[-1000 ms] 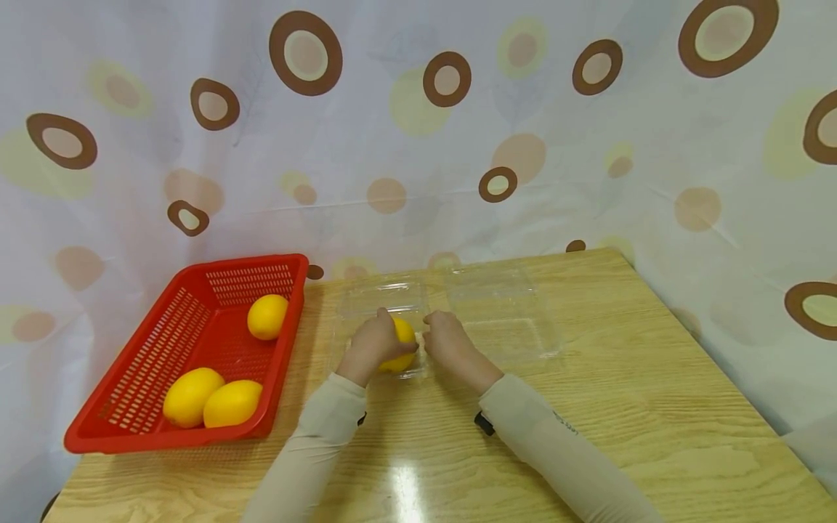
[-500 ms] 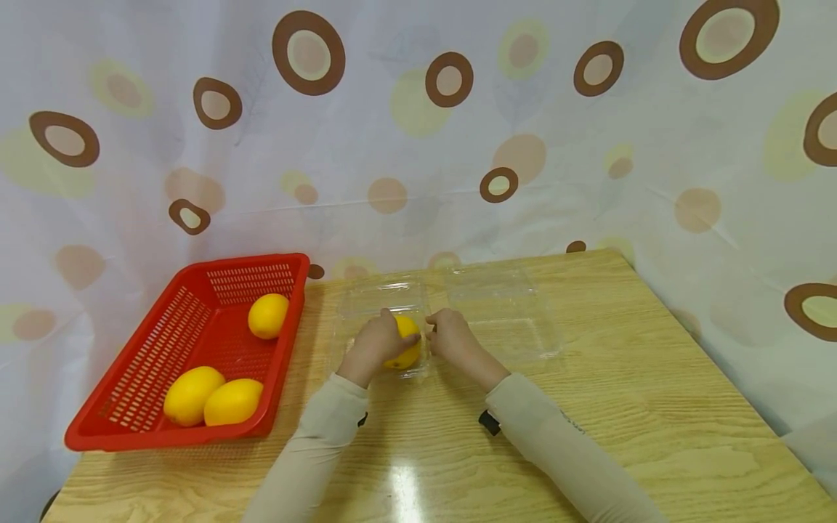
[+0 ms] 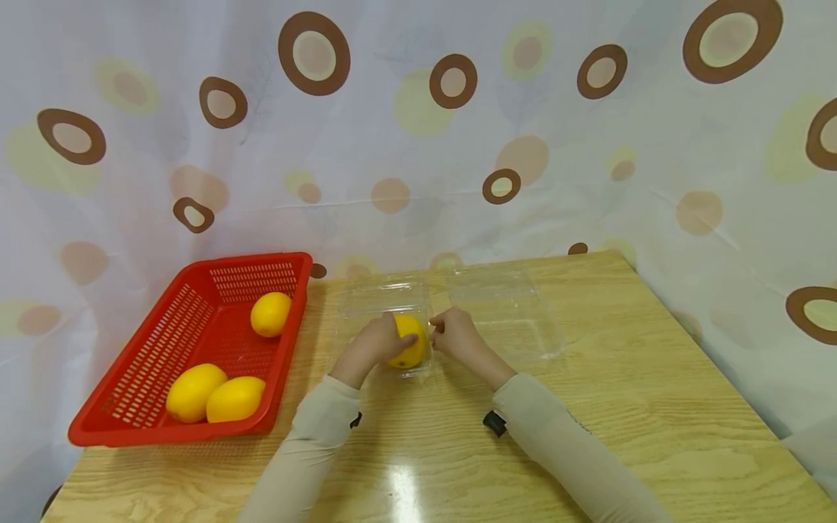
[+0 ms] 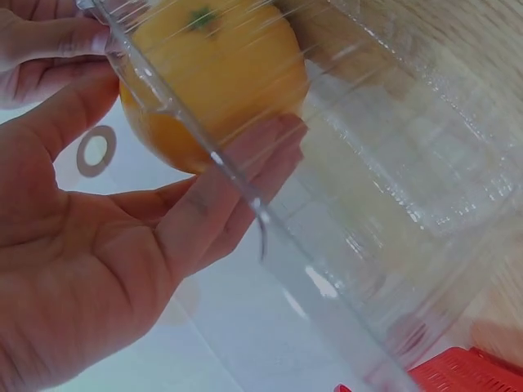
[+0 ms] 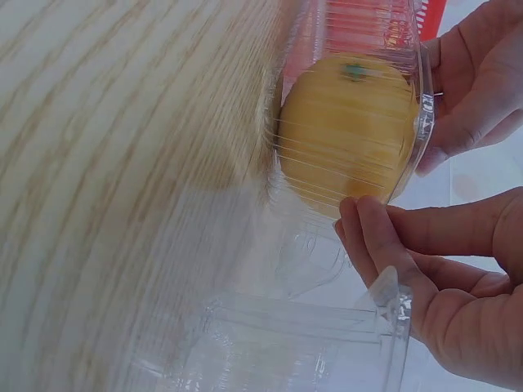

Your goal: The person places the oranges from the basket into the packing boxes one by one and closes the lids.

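A yellow lemon (image 3: pixel 410 349) sits in the near half of a clear plastic clamshell box (image 3: pixel 386 296) whose lid stands folded back behind it. My left hand (image 3: pixel 374 343) reaches over the rim and grips the lemon, thumb across its top and fingers at its side. In the left wrist view the fingers show through the clear wall, beside the lemon (image 4: pixel 221 73). My right hand (image 3: pixel 461 338) is at the box's right edge. Its thumb and fingertips pinch the rim there, as the right wrist view shows, close beside the lemon (image 5: pixel 347 135).
On the left stands a red slotted basket (image 3: pixel 288 363) with three lemons (image 3: pixel 196 392) in it. A second clear clamshell (image 3: pixel 516 327) lies open on the wooden table (image 3: pixel 628 407), right of the first. A patterned curtain (image 3: pixel 392 131) hangs behind the table.
The lemon has shifted slightly right within the box and shows more from under my left hand. My right hand has moved slightly right along with the box edge.
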Demonstrator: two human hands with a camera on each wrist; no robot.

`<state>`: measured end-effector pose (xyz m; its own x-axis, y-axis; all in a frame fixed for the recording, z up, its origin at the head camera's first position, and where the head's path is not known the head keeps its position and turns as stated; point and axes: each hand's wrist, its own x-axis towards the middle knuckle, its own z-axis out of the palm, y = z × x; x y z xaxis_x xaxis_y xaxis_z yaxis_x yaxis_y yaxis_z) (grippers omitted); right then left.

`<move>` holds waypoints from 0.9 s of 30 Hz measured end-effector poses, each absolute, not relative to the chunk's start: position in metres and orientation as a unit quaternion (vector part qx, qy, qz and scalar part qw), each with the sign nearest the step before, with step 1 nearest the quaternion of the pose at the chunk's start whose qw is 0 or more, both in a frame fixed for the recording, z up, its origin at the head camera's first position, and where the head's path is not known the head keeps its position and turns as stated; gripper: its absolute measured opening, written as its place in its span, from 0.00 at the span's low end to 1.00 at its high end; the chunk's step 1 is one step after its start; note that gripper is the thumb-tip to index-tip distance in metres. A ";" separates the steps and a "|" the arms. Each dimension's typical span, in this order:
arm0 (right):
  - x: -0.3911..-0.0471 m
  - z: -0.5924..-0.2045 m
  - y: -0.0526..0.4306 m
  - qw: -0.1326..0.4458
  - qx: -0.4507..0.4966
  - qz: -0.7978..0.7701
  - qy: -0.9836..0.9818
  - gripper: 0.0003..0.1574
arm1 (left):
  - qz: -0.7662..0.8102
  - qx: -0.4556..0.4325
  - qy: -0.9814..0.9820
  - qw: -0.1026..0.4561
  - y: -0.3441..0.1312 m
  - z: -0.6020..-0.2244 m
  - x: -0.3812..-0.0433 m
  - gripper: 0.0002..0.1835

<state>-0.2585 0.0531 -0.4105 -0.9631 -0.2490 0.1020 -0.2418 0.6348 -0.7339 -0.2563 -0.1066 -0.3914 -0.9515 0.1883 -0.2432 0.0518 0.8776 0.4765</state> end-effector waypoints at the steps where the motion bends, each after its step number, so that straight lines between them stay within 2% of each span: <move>1: -0.259 -0.411 0.053 0.003 -0.135 -0.406 0.904 0.17 | 0.241 0.066 0.957 0.145 -0.107 -0.391 -0.256 0.37; 16: -0.260 -0.411 0.055 0.023 -0.111 -0.429 0.896 0.19 | 0.221 0.097 0.959 0.149 -0.108 -0.384 -0.255 0.31; 27: -0.260 -0.412 0.056 0.057 -0.081 -0.488 0.867 0.23 | 0.149 0.124 0.969 0.151 -0.103 -0.359 -0.256 0.23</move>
